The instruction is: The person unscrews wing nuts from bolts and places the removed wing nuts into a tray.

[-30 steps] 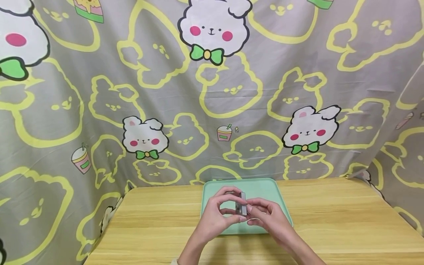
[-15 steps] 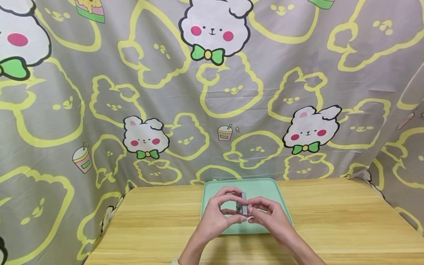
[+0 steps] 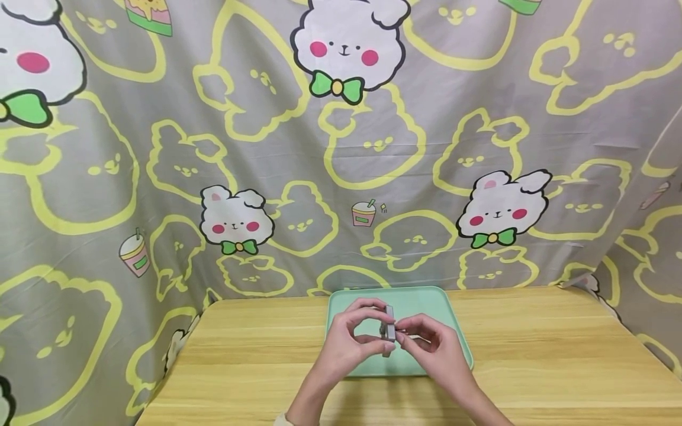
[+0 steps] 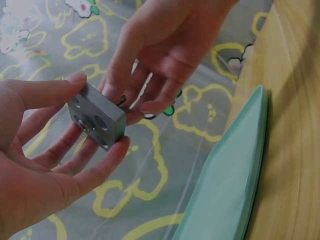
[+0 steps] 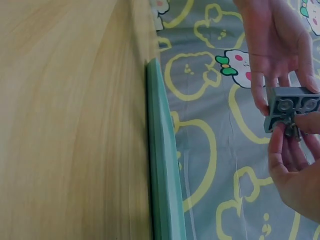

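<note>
Left fingers [image 4: 103, 168] gripping gray block [image 4: 98, 116], screw [image 5: 298, 133] partly hidden, tray [image 4: 225, 170] cropped

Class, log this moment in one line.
left hand: grips holed grey block | right hand: pinches screw | mint-green tray: on wooden table

A grey, metallic-looking rectangular block [image 4: 98, 116] with round holes stands on edge between the thumb and fingertips of the left hand [image 3: 346, 338], its broad faces turned towards the two hands. On the face towards the left palm, a small round metal piece shows amid the holes; the face towards the right hand [image 3: 436, 344] has ringed round recesses. A small, thin, dark metal screw [image 5: 297, 132] sits at the right fingertips, close against that face; whether it enters a hole is unclear.
</note>
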The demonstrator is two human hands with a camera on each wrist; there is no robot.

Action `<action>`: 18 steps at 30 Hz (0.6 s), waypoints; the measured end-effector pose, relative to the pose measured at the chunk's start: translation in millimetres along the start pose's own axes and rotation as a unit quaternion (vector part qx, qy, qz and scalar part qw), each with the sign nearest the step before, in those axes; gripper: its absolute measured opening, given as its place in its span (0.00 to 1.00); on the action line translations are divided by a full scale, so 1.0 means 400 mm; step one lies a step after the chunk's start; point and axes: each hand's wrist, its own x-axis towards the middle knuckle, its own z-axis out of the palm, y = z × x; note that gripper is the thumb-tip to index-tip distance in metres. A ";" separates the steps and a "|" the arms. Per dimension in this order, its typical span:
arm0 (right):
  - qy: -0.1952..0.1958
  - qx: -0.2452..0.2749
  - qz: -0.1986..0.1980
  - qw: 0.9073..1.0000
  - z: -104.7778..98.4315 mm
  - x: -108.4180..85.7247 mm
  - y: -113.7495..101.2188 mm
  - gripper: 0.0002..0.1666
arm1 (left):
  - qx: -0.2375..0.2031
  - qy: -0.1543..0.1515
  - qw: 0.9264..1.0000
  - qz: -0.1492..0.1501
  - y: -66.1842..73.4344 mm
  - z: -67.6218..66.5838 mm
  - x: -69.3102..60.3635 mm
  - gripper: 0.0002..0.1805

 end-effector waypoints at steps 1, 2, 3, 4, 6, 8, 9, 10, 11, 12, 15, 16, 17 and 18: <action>0.002 -0.009 -0.019 1.000 0.002 -0.002 0.002 0.08 | -0.002 0.000 1.000 -0.001 0.000 -0.002 0.000 0.18; 0.002 -0.016 -0.037 0.999 0.003 -0.003 0.003 0.09 | -0.004 0.000 1.000 -0.001 0.000 -0.003 0.000 0.18; -0.001 -0.024 -0.054 0.998 0.003 -0.004 0.005 0.10 | -0.007 -0.001 1.000 -0.002 0.001 -0.005 0.000 0.18; -0.002 -0.033 -0.071 0.997 0.003 -0.004 0.007 0.10 | -0.009 -0.001 1.000 -0.002 0.002 -0.006 0.000 0.18; -0.006 -0.047 -0.108 0.993 0.003 -0.004 0.010 0.13 | -0.011 -0.001 1.000 -0.003 0.004 -0.007 0.001 0.18; -0.007 -0.065 -0.154 0.986 0.002 -0.002 0.015 0.17 | -0.012 -0.001 1.000 -0.004 0.007 -0.008 0.001 0.18; -0.006 -0.078 -0.181 0.980 0.002 -0.001 0.017 0.20 | -0.012 -0.001 1.000 -0.004 0.008 -0.009 0.001 0.18; -0.003 -0.090 -0.208 0.974 0.002 0.001 0.019 0.22 | -0.012 -0.001 1.000 -0.003 0.007 -0.009 0.001 0.18; 0.001 -0.101 -0.235 0.967 0.002 0.002 0.021 0.24 | -0.014 -0.001 1.000 -0.002 0.007 -0.010 0.002 0.18; 0.005 -0.114 -0.259 0.959 0.002 0.004 0.023 0.26 | -0.015 -0.001 1.000 -0.001 0.006 -0.011 0.002 0.18; 0.014 -0.143 -0.309 0.940 0.002 0.010 0.027 0.25 | -0.020 -0.001 1.000 0.002 0.004 -0.013 0.002 0.18; 0.015 -0.148 -0.320 0.936 0.002 0.012 0.028 0.22 | -0.022 -0.002 1.000 0.003 0.003 -0.014 0.002 0.18; 0.015 -0.153 -0.330 0.932 0.002 0.013 0.029 0.18 | -0.023 -0.002 1.000 0.004 0.002 -0.015 0.002 0.18; 0.015 -0.156 -0.338 0.928 0.002 0.014 0.030 0.14 | -0.024 -0.001 1.000 0.004 0.001 -0.015 0.002 0.18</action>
